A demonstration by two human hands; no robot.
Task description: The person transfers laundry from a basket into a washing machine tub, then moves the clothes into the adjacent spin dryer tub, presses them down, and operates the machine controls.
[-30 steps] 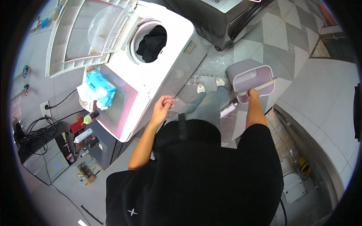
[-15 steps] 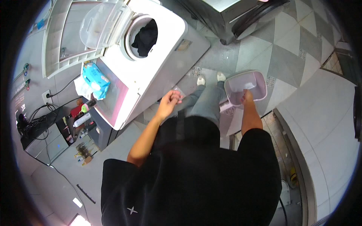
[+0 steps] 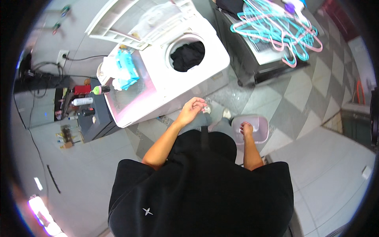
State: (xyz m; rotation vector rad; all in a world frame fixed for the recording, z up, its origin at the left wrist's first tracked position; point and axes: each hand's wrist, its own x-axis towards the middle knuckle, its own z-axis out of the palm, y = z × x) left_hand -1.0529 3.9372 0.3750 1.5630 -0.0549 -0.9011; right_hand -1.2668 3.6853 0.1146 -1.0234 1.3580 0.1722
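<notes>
My left hand (image 3: 192, 110) hangs in front of me, fingers loosely bent and partly spread, with nothing in it that I can see. My right hand (image 3: 246, 128) is over the lilac bucket (image 3: 259, 127), fingers curled inward; I cannot tell whether they grip its handle or only hover inside the rim, nor whether the bucket rests on the floor or hangs clear of it.

My 2 pale shoes show between my hands, the right shoe (image 3: 226, 114) near the bucket's left side. If I step without looking, I could kick the bucket or catch a foot against it. If I am carrying it with the right hand alone, an off-centre grip could let it tilt or swing into my leg.

Beyond my left hand stands the white washing machine (image 3: 216, 51), with dark cloth (image 3: 187, 56) inside its round opening. Its raised lid (image 3: 118, 23), farther off to the left, might drop if bumped. The blue packet (image 3: 126, 69), left of that hand, could slide if the machine is jolted. Well ahead of my right hand, hangers (image 3: 256, 29) lie tangled; pulling at 1 could drag others over the edge.
</notes>
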